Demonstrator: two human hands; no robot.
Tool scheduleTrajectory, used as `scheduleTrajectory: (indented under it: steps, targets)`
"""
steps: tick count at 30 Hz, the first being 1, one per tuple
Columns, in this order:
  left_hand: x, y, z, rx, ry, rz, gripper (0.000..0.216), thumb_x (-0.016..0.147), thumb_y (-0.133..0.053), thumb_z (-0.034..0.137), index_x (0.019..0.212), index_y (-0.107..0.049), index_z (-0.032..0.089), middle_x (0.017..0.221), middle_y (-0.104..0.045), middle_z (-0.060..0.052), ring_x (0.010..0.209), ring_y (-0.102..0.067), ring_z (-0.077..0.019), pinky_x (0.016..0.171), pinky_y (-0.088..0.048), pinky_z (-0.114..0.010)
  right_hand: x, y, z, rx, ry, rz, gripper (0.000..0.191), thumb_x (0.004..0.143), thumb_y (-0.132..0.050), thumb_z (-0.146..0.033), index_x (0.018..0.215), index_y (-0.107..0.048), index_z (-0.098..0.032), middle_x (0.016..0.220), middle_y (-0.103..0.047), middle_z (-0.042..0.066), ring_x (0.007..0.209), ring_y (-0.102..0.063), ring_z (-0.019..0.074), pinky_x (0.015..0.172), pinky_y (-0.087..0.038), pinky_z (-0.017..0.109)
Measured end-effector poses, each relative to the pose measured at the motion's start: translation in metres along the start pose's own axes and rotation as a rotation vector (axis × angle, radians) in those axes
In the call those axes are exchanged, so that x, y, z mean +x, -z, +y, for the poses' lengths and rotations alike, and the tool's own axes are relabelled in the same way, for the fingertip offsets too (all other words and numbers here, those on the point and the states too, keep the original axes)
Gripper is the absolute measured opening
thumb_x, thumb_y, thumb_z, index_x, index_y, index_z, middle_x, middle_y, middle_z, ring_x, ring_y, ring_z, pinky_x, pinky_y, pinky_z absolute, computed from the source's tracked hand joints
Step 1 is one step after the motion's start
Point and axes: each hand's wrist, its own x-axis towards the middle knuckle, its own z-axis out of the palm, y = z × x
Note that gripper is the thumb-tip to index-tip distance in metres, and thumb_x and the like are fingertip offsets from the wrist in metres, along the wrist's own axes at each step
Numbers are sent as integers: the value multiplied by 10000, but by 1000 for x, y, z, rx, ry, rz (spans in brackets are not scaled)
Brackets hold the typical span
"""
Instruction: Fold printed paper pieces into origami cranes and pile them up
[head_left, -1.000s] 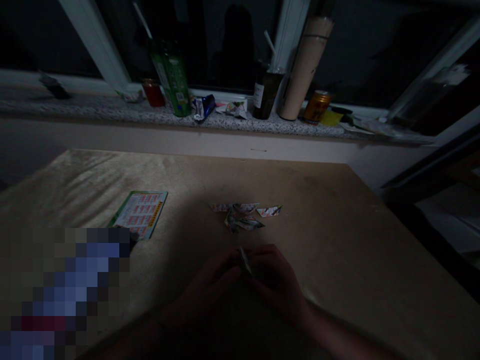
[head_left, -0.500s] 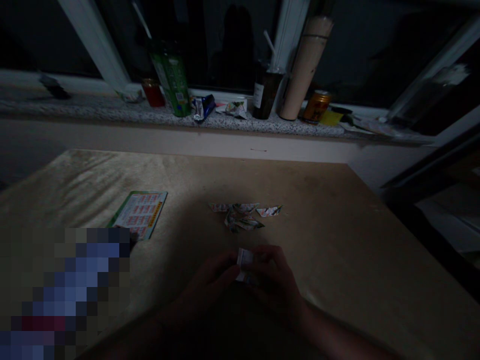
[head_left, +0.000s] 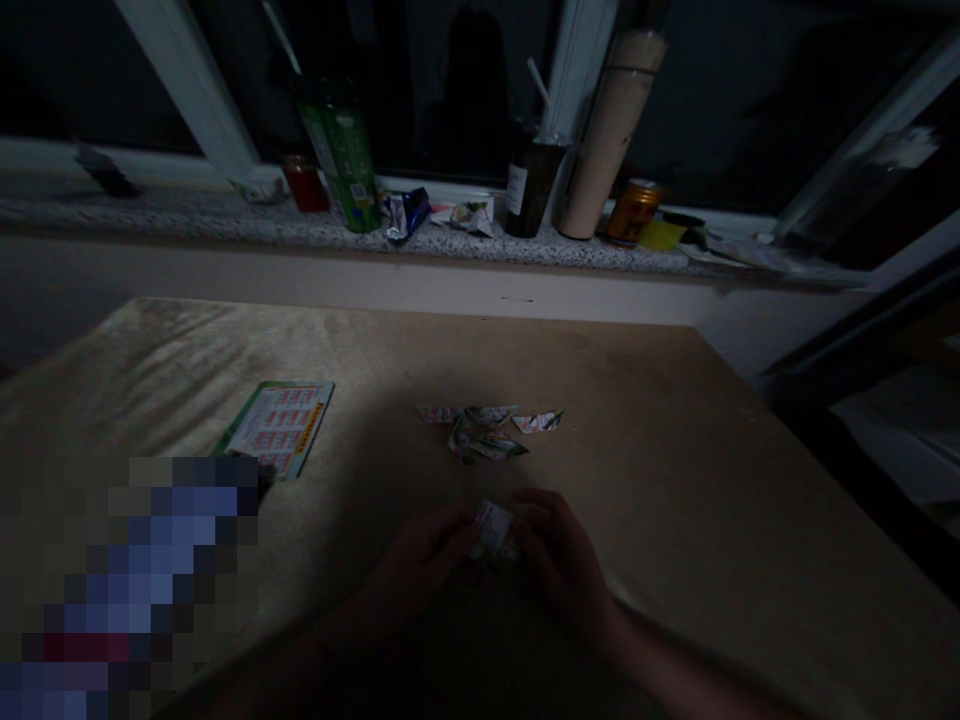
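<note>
A small folded piece of printed paper (head_left: 495,525) is held between my two hands, low over the near part of the table. My left hand (head_left: 427,550) pinches its left edge between thumb and fingers. On the other side, the fingers of my right hand (head_left: 562,555) close on the paper's right edge. Just beyond my hands lies a small group of folded paper pieces (head_left: 484,435) with the same kind of print, and one more folded paper strip (head_left: 538,421) sits at its right end. Deep shadow hides the undersides of both hands.
A printed card (head_left: 281,425) lies on the table (head_left: 637,400) to the left, near a blurred-out blue shape (head_left: 150,570). Along the windowsill (head_left: 450,245) stand a green bottle (head_left: 349,160), a dark cup with a straw (head_left: 532,190), a tall pinkish flask (head_left: 611,140) and an orange can (head_left: 634,213).
The held paper has turned and shows more of its white face. My right-hand fingers have shifted to its right edge, while my left hand keeps nearly the same place.
</note>
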Motion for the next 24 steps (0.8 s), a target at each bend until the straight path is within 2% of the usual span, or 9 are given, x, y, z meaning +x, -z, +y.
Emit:
scheduleTrajectory:
  steps: [4, 7, 13, 19, 24]
  targets:
    - [2, -1, 3, -97, 32, -47, 231, 856, -490, 334, 897, -637, 161, 789, -647, 0, 724, -586, -153, 643, -441, -197, 0, 1, 2, -88, 75, -18, 147, 879, -475, -238, 994, -560, -203, 809, -643, 27, 682, -598, 129, 592, -455, 208]
    - [3, 0, 2, -184, 75, -51, 247, 838, -515, 360, 874, -647, 154, 730, -638, 6, 657, -581, -143, 596, -445, -194, 0, 5, 2, -142, 178, -85, 157, 857, -487, -180, 916, -630, -205, 817, -665, 32, 703, -611, 133, 641, -456, 223]
    - [3, 4, -1, -320, 145, -33, 263, 789, -574, 390, 839, -658, 146, 686, -625, 11, 533, -537, -105, 496, -427, -174, 0, 6, 3, -108, 331, -176, 361, 751, -552, -95, 1076, -615, -241, 879, -629, 38, 727, -585, 136, 623, -442, 226]
    - [4, 4, -2, -304, 147, -62, 283, 792, -565, 419, 769, -642, 147, 599, -563, 38, 436, -462, -71, 427, -383, -154, 1, 3, 7, -137, 307, -227, 281, 736, -640, -179, 1012, -670, -216, 856, -629, 56, 716, -588, 136, 595, -444, 213]
    - [2, 4, 3, -255, 178, -77, 331, 780, -553, 460, 786, -629, 138, 598, -540, 40, 416, -419, -61, 402, -334, -148, 3, 5, 5, -122, 226, -223, 219, 740, -661, -315, 920, -707, -199, 743, -633, 40, 599, -568, 121, 508, -419, 201]
